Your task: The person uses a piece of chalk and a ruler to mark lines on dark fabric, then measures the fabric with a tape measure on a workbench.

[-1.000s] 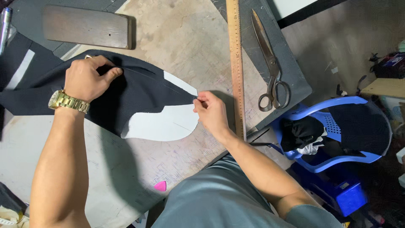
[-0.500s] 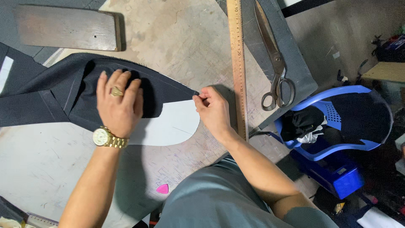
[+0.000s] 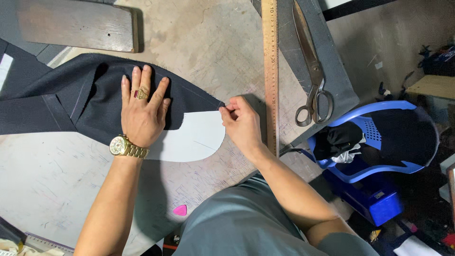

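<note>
A dark navy piece of fabric (image 3: 61,102) lies across the worn worktable (image 3: 199,42), partly covering a pale rounded paper pattern (image 3: 194,140). My left hand (image 3: 141,111), with a gold ring and gold watch, presses flat on the fabric, fingers spread. My right hand (image 3: 241,122) pinches the pointed corner of the fabric where it meets the pattern's upper right edge, just left of a long wooden ruler (image 3: 270,71).
Large metal scissors (image 3: 310,66) lie on a grey mat right of the ruler. A wooden block (image 3: 76,23) sits at the back left. A pink tailor's chalk (image 3: 180,210) lies near the front edge. A blue plastic chair (image 3: 379,137) holding dark cloth stands at the right.
My left hand moved from gripping the fabric's left part to lying flat on it nearer the pattern. The fabric now lies smoother over the pattern. My right hand kept its pinch.
</note>
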